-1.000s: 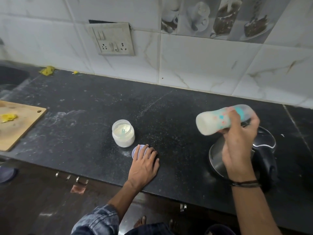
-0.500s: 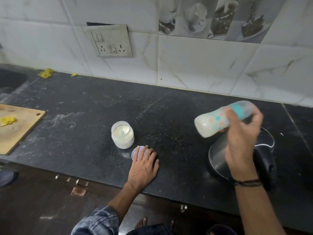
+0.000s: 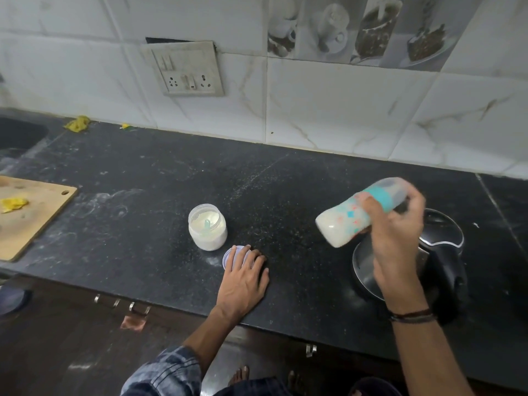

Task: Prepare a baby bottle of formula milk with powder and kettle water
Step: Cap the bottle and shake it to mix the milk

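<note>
Bottle attitude has altered over the last second: the baby bottle, held right of centre in the frame above the kettle, now lies with its base dipped further toward lower left and its capped teal end raised toward upper right, where a second ago it lay closer to level. Right hand is wrapped round the neck end, fingers and thumb curled fully about it. Contents read uniformly milky white and the cap is fitted. Judgement: this is the shaking stage, powder and water already in, so the task stands near completion. Left hand has not shifted; it lies flat at lower centre, fingers straight, resting on the lid on the countertop, gripping nothing. Powder jar stands uncapped just beside that lid, scoop inside. Outstanding, in my assessment: closing the jar.
</note>
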The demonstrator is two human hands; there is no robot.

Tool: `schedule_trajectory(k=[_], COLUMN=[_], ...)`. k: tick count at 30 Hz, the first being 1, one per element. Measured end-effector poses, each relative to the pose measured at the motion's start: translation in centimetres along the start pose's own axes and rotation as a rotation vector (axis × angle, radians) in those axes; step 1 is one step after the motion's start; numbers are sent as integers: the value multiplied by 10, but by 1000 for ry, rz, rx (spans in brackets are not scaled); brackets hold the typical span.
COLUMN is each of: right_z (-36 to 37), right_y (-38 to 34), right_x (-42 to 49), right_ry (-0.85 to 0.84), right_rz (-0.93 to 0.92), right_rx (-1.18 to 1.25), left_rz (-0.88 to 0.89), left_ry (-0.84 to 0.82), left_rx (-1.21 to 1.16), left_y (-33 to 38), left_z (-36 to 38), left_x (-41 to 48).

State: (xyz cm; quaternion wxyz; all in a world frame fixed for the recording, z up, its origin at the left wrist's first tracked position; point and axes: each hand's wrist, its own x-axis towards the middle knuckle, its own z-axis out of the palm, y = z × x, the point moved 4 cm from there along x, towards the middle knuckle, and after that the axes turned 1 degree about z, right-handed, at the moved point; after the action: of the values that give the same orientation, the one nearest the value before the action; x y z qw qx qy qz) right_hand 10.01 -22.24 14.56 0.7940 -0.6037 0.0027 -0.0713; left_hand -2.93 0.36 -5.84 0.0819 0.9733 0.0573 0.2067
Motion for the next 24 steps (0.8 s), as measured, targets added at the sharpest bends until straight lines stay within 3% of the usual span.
schedule_trajectory(k=[3,7,11,15,19,22,24], right_z=[-5,7,3,9,7,14,13], right_y=[-8,-2,-5,5,-6,-4,-7], right_x=[7,0,2,-7,-4,-7,-8], right_ry=[87,-150,53,-60,3,-121,-97], right_rz=[-53,-7,2,42,-70,-34,-44], right_rx=[68,-103,65,-50,44,-83,-38], left_rz=[-4,11,0,4,4,15,12], left_ry=[-5,7,17,17,13,21,22], left_rx=[4,-2,-8,-14,-14,-25,-32], left_y=[1,0,1,0,1,0,-1], left_z=[0,-1,1,0,1,2,2], left_x=[0,-1,0,-1,-1,-2,-1])
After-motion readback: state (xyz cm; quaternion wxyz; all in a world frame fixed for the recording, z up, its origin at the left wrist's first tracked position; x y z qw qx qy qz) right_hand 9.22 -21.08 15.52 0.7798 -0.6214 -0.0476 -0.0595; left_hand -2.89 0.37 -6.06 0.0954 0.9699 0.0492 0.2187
